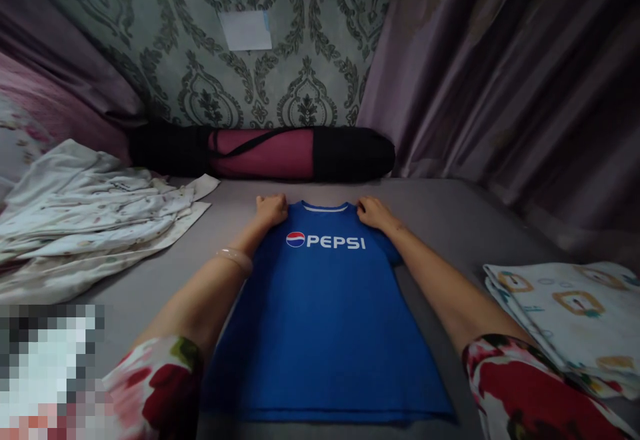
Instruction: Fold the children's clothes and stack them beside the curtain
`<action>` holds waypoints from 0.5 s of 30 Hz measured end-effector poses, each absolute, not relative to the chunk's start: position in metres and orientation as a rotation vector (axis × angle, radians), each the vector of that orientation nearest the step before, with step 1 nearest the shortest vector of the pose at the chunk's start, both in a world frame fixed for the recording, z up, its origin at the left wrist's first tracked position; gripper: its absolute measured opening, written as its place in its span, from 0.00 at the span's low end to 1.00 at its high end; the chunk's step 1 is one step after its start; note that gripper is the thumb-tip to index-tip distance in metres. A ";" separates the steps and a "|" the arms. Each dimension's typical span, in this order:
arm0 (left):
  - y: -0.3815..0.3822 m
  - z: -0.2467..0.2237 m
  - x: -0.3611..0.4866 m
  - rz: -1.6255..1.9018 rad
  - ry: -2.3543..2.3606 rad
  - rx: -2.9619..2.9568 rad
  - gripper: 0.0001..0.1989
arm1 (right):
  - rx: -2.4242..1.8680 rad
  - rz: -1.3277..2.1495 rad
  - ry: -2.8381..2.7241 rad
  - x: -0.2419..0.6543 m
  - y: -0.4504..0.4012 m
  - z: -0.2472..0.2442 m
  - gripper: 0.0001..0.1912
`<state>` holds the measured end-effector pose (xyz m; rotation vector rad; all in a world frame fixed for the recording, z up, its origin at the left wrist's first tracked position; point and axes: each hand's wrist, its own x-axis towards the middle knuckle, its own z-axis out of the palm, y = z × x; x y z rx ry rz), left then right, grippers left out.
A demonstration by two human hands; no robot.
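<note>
A blue T-shirt (330, 320) with a PEPSI print lies spread flat, its collar away from me and its hem close to me. My left hand (273, 209) is closed on the shirt's left shoulder; a pale bangle (235, 259) circles that wrist. At the opposite shoulder, my right hand (374, 212) pinches the cloth beside the collar. Part of each sleeve is hidden by my hands and forearms.
The shirt rests on a grey sheet (440, 220). Crumpled pale cloth (100, 207) lies at left, a folded patterned cloth (575, 307) at right. Against the wallpapered wall (310, 60) sits a long black and maroon bag (270, 153). Purple curtains (450, 73) hang at both sides.
</note>
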<state>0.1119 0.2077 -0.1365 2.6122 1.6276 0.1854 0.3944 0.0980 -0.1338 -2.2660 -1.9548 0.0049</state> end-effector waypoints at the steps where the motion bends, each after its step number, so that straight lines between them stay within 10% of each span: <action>1: 0.211 -0.133 0.113 0.157 1.616 2.556 0.14 | -2.229 0.081 -1.952 0.398 0.103 -0.135 0.14; 15: 0.213 -0.145 0.128 0.306 1.569 2.394 0.18 | -2.195 0.292 -1.801 0.387 0.116 -0.141 0.13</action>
